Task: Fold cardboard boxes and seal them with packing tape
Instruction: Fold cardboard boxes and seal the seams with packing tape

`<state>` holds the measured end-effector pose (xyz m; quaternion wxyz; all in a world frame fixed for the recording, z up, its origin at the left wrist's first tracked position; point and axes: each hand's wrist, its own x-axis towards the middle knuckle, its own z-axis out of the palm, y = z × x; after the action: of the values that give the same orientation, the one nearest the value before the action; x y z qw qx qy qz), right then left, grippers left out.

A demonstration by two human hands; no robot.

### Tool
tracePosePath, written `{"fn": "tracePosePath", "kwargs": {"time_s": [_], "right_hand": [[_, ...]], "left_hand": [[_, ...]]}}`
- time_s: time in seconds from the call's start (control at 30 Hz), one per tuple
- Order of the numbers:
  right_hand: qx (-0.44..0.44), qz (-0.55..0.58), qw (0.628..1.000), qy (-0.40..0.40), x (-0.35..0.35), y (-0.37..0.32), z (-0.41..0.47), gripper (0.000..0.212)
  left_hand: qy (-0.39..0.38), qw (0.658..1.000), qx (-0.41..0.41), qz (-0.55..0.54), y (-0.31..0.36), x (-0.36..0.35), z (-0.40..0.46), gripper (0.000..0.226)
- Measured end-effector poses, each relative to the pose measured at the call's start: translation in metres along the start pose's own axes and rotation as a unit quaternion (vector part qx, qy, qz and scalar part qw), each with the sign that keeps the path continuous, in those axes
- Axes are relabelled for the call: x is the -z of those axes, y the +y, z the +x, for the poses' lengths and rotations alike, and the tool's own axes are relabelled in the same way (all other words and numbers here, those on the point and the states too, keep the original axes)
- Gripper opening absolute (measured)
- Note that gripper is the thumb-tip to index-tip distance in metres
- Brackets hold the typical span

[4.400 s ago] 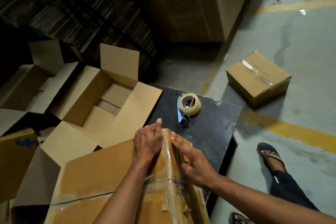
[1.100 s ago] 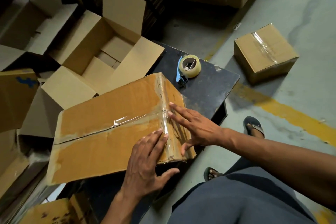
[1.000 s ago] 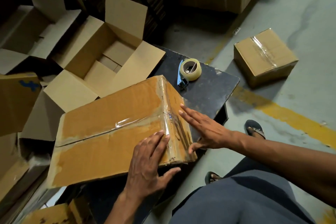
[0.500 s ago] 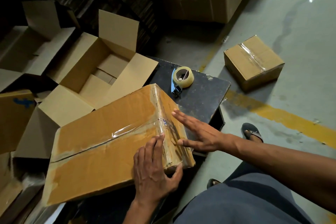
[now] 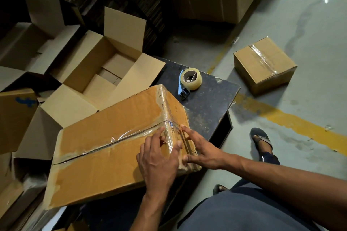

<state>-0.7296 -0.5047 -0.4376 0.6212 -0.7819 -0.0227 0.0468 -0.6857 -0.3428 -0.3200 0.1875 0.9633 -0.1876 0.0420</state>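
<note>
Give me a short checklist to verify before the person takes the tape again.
1. Both hands free: left hand and right hand press flat on the large brown cardboard box: ok.
2. Clear tape roll on blue dispenser within reach on the black table: ok.
3. Top seam fully taped: left part looks split: not ok.
4. Box underside sealed: cannot tell.

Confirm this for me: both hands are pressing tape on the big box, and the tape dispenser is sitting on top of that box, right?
Not quite. Both the left hand and right hand do press the big box, but the head view shows the tape dispenser on the black table beside it.
</note>
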Motion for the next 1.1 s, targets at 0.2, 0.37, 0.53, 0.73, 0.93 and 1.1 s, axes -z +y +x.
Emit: {"fn": "tracePosePath", "kwargs": {"time_s": [0.2,0.37,0.53,0.73,0.93,1.1], "right_hand": [[-0.048,0.081,0.995,0.011,-0.009,0.01,-0.015,0.108],[-0.037,0.051,0.998,-0.003,-0.021,0.004,-0.017,0.122],[-0.027,0.013,0.999,-0.026,-0.005,0.009,-0.019,0.124],[-0.021,0.014,0.999,-0.046,0.004,0.014,-0.032,0.119],[0.051,-0.061,0.996,0.045,-0.008,-0.008,-0.019,0.106],[0.125,-0.281,0.95,0.057,-0.01,0.03,-0.024,0.09]], "left_hand": [[-0.078,0.986,-0.139,-0.052,-0.038,0.026,-0.005,0.102],[-0.085,0.952,-0.285,0.072,-0.072,0.018,-0.012,0.107],[-0.049,0.953,-0.288,0.082,-0.072,0.01,-0.015,0.095],[-0.086,0.955,-0.273,0.073,-0.067,0.019,-0.014,0.122],[-0.014,0.943,-0.31,0.123,-0.072,0.007,-0.015,0.084],[0.025,0.928,-0.345,0.139,-0.074,0.001,-0.018,0.083]]}}
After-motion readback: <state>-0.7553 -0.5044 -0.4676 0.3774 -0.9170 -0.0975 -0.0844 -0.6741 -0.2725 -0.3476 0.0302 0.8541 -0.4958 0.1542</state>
